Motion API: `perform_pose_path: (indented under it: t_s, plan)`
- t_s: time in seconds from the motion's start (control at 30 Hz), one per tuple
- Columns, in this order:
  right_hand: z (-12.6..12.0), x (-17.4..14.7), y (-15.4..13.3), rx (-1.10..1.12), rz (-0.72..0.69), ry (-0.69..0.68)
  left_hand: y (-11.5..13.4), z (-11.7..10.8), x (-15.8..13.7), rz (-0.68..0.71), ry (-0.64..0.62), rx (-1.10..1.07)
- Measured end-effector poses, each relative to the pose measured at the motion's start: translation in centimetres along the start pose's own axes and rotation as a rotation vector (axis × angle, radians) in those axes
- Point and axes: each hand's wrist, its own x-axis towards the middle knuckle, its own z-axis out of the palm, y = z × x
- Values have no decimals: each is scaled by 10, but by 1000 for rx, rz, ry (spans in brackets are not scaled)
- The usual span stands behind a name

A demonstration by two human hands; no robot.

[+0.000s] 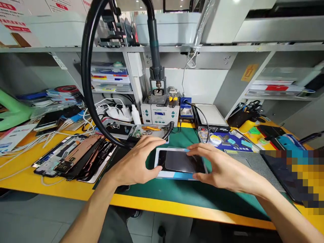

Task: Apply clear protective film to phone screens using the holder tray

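Note:
A dark smartphone (181, 162) lies flat, screen up, on a white and light-blue flat box (168, 174) on the green mat (172, 192). A lighter grey rectangle shows on its screen; I cannot tell whether it is a film or a reflection. My left hand (139, 162) is beside the phone's left end, fingers and thumb apart in a wide curve, the thumb tip at the box's edge. My right hand (215, 163) spans the phone's right end, fingertips at the far edge and thumb at the near edge. My right palm hides part of that end.
Disassembled phone parts (78, 157) are piled on the left. Behind stands a soldering station (160, 114), its thick black hose (87, 67) arching over the bench. A parts tray (149, 131) sits behind my left hand. Tools and a grey perforated mat (263, 167) lie right.

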Motion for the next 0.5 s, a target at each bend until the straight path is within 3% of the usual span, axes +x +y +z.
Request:
perform_pose_path:
  t_s: [0.2, 0.5]
  plan:
    - [11, 23, -3, -32, -47, -70, -7, 14, 4, 7, -81, -17]
    - [10, 23, 22, 28, 41, -42, -20, 23, 2, -17, -47, -25]
